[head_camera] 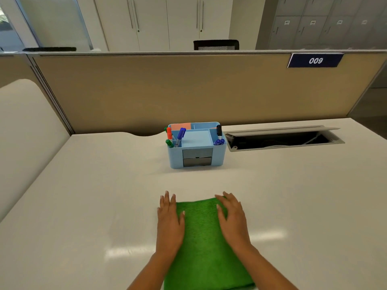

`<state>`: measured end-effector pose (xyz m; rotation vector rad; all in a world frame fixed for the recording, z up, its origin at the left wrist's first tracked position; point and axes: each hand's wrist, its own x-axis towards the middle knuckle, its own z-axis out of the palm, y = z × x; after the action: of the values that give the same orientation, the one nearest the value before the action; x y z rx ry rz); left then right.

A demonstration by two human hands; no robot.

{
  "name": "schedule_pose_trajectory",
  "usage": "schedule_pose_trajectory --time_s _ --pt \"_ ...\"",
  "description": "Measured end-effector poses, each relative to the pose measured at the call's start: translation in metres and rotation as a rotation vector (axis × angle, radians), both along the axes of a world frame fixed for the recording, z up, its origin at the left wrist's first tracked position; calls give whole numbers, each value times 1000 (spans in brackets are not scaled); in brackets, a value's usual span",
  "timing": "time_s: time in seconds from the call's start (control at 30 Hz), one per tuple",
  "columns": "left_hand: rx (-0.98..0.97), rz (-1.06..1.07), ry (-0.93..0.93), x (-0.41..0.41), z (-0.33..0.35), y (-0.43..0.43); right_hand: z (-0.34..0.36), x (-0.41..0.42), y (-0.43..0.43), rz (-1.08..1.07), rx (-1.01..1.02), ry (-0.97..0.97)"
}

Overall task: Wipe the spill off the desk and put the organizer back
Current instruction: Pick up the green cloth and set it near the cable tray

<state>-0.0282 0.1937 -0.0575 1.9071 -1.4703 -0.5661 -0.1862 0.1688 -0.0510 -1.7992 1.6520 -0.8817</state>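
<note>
Both hands lie flat with straight fingers on a folded green cloth [203, 237] at the near edge of the desk [83, 195]. The left hand [169, 218] presses its left border and the right hand [232, 218] its right, and neither is curled round anything. The organizer [196, 147] stands well ahead of them near the back of the desk, upright, with markers [178, 137] leaning loose in its side compartments. No spill can be made out on the glossy white top, and that is the first hazard: a clear liquid among the reflections could easily be missed or only partly wiped. Because the cloth is pressed rather than gripped, a quick stroke could let it bunch or slip out from under the palms. A long forward push would probably run into the organizer and jolt the markers out. Just right of the organizer an open hatch [282, 139] shows cables inside, so liquid swept that way might drain into it. Lifting the organizer carelessly could also tip its contents.
</note>
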Motion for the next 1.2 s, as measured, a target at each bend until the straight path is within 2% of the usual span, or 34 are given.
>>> schedule_pose_trajectory --time_s 0.2,0.43,0.87,1.03,1.2 --pt "117 65 55 -3 8 37 -1 -15 33 -30 89 133" --pt "105 210 130 -4 21 56 7 -27 52 -58 181 192" --pt "261 481 351 0 34 50 15 -20 55 -258 318 -16" --pt "248 494 395 4 37 52 19 -21 53 -296 367 -133" --pt "188 503 448 6 41 55 25 -21 56 -322 333 -182"
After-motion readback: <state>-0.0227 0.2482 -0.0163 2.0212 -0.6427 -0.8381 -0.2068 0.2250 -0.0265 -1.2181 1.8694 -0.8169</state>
